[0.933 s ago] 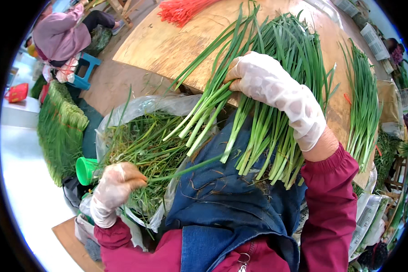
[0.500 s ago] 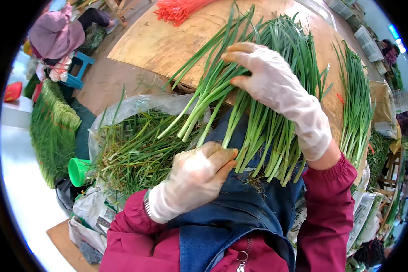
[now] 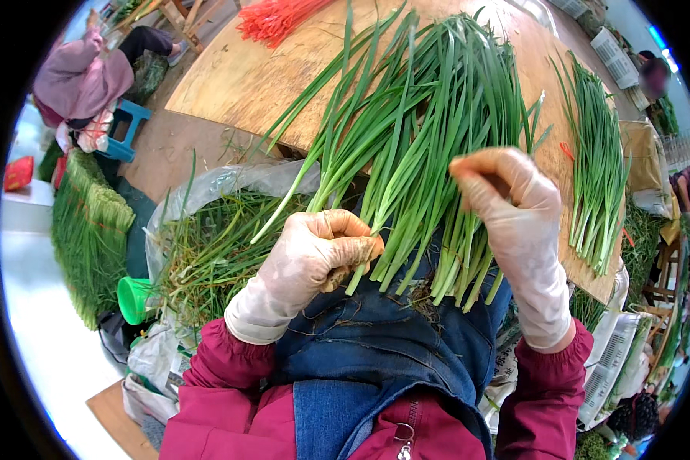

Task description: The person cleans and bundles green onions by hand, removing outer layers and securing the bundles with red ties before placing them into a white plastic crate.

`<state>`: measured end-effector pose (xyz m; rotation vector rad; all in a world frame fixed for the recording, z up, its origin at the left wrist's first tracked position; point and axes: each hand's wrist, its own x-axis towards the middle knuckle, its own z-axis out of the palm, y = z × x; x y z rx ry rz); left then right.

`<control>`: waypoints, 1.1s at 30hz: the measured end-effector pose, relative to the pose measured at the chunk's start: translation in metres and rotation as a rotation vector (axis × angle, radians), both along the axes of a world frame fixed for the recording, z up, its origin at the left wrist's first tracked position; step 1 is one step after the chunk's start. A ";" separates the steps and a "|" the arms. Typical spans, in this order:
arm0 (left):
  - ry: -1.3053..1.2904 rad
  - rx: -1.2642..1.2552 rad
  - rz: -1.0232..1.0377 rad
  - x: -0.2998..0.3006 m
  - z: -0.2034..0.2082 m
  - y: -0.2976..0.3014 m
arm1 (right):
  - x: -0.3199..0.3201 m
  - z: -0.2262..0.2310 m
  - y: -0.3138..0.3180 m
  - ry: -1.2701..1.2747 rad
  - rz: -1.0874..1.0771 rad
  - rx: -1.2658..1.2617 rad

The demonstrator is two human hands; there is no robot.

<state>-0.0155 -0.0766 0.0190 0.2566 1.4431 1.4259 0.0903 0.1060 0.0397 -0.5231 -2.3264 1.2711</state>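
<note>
A loose spread of garlic chives [image 3: 437, 130] lies with its leaves on the wooden table and its pale stalk ends hanging over the edge, above my lap. My left hand [image 3: 299, 264], in a thin whitish glove, is closed at the left stalk ends, pinching chives between thumb and fingers; brownish scraps show under the fingertips. My right hand [image 3: 517, 222], gloved likewise, is raised over the right side of the spread. Its thumb and forefinger are curled together; whether anything thin is between them cannot be made out.
A tied chive bundle [image 3: 594, 161] lies at the table's [image 3: 230, 84] right, red ties [image 3: 280, 19] at its far edge. On my left are a plastic-lined container of trimmings [image 3: 215, 245], a green cup [image 3: 134, 299] and stacked chives [image 3: 92, 230]. A person [image 3: 84, 80] sits near a blue stool [image 3: 126, 130].
My right hand has drawn back toward me and to the right, off the chive leaves, its fingers curling in. My left hand has shifted slightly left and up, its wrist turned.
</note>
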 end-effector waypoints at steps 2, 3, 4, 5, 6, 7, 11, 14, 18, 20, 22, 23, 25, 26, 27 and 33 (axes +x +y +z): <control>-0.046 0.014 -0.016 0.002 0.005 0.000 | -0.001 0.021 -0.014 -0.341 0.014 -0.410; -0.071 0.022 -0.025 0.003 0.006 0.000 | -0.004 0.018 -0.017 -0.409 0.028 -0.475; -0.087 0.037 -0.007 0.005 0.005 0.001 | -0.008 0.017 -0.019 -0.447 0.024 -0.572; -0.104 0.054 0.013 0.007 0.004 0.002 | -0.012 0.014 -0.021 -0.411 0.022 -0.657; -0.121 0.071 0.034 0.008 0.003 0.003 | -0.015 0.010 -0.023 -0.373 0.022 -0.741; -0.106 0.056 0.018 0.009 0.001 0.004 | -0.016 0.007 -0.024 -0.326 0.008 -0.820; -0.136 0.076 0.001 0.013 0.002 0.012 | -0.014 -0.007 -0.021 -0.181 -0.042 -1.041; 0.628 0.106 0.030 0.026 -0.008 0.011 | -0.017 -0.006 -0.026 -0.130 -0.079 -1.074; 1.346 0.239 0.029 0.028 -0.006 0.011 | -0.021 -0.002 -0.035 -0.104 -0.118 -1.027; 1.354 0.244 -0.001 0.027 0.004 0.000 | -0.023 0.000 -0.038 -0.094 -0.117 -1.011; 1.366 0.308 -0.071 0.020 -0.002 -0.016 | -0.024 -0.005 -0.034 -0.078 -0.126 -1.008; 1.327 0.340 -0.050 0.017 -0.004 -0.030 | -0.025 -0.002 -0.033 -0.105 -0.131 -1.003; 1.042 0.085 0.188 0.008 0.003 -0.080 | -0.028 -0.007 -0.033 -0.130 -0.096 -0.961; 0.854 -0.074 0.386 0.006 0.006 -0.108 | -0.030 -0.007 -0.034 -0.141 -0.073 -0.939; 0.823 -0.104 0.493 -0.002 0.007 -0.133 | -0.032 -0.005 -0.034 -0.181 -0.066 -0.900; 1.449 -0.980 0.282 -0.041 -0.034 -0.240 | -0.024 0.013 -0.035 -0.279 -0.035 -0.607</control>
